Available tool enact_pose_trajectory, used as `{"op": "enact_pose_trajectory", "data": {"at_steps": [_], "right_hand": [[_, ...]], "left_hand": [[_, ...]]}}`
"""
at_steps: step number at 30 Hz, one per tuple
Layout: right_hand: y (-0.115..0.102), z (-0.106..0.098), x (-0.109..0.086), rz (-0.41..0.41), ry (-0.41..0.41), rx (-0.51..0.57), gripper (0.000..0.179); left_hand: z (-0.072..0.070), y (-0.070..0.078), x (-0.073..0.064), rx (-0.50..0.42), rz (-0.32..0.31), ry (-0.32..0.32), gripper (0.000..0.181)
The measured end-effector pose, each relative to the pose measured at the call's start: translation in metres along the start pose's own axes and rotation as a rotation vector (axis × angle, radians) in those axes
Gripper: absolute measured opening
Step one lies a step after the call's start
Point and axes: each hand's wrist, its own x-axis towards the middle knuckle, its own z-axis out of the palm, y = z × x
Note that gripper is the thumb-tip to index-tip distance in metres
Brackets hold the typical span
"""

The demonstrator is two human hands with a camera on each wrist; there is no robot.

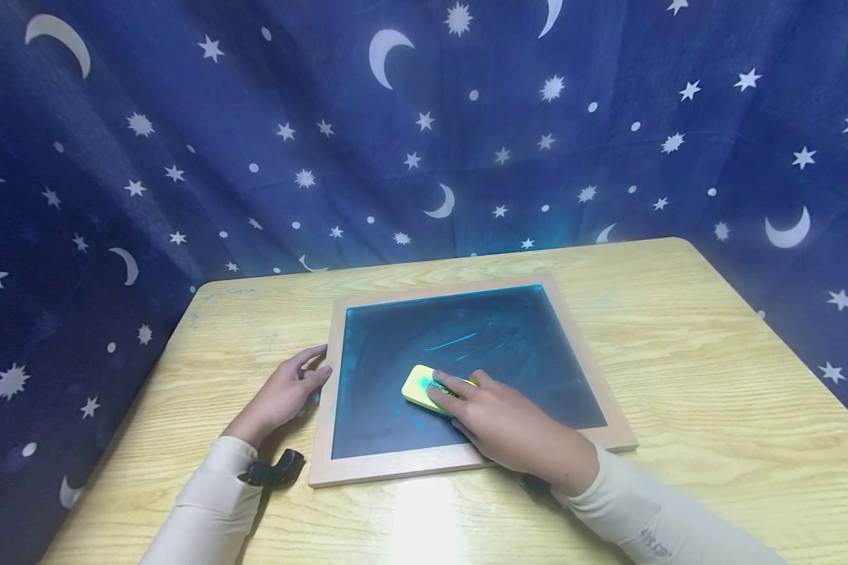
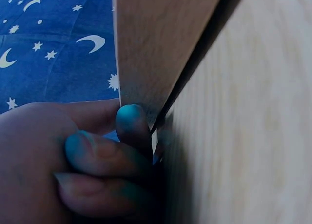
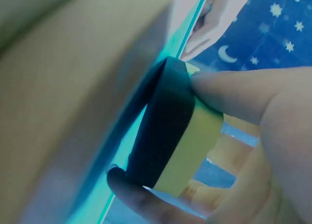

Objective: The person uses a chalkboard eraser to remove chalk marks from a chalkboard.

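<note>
A chalkboard (image 1: 537, 353) in a light wooden frame lies on the table, with thin blue-green chalk lines and smears on its dark surface. My right hand (image 1: 512, 428) grips a yellow chalkboard eraser (image 1: 418, 384) over the lower middle of the board. The right wrist view shows the eraser's dark felt layer (image 3: 163, 121) facing the board, thumb and fingers on opposite sides of its body. At the board's left side, my left hand (image 1: 283, 396) holds the wooden frame (image 2: 161, 33), its fingers curled at the edge. Blue-green chalk dust coats those fingertips (image 2: 129, 116).
The wooden table (image 1: 714, 377) extends beyond the board on every side. Behind it hangs a dark blue curtain (image 1: 353, 149) printed with moons and stars. A black strap mount (image 1: 275, 471) sits on the left sleeve, close to the board's lower-left corner.
</note>
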Motion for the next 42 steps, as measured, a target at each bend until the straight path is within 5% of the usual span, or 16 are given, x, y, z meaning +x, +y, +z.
{"op": "enact_pose_trajectory", "data": {"at_steps": [11, 24, 42], "right_hand": [[-0.008, 0.002, 0.002, 0.012, -0.002, 0.035, 0.046], [0.009, 0.003, 0.005, 0.235, 0.029, 0.011, 0.043], [0.037, -0.017, -0.006, 0.353, 0.012, -0.079, 0.045]], "left_hand": [[0.001, 0.0, 0.0, -0.027, 0.006, -0.001, 0.063], [0.002, -0.003, 0.001, -0.087, -0.006, -0.021, 0.059], [0.003, -0.004, 0.001, -0.082, 0.001, -0.02, 0.06]]}}
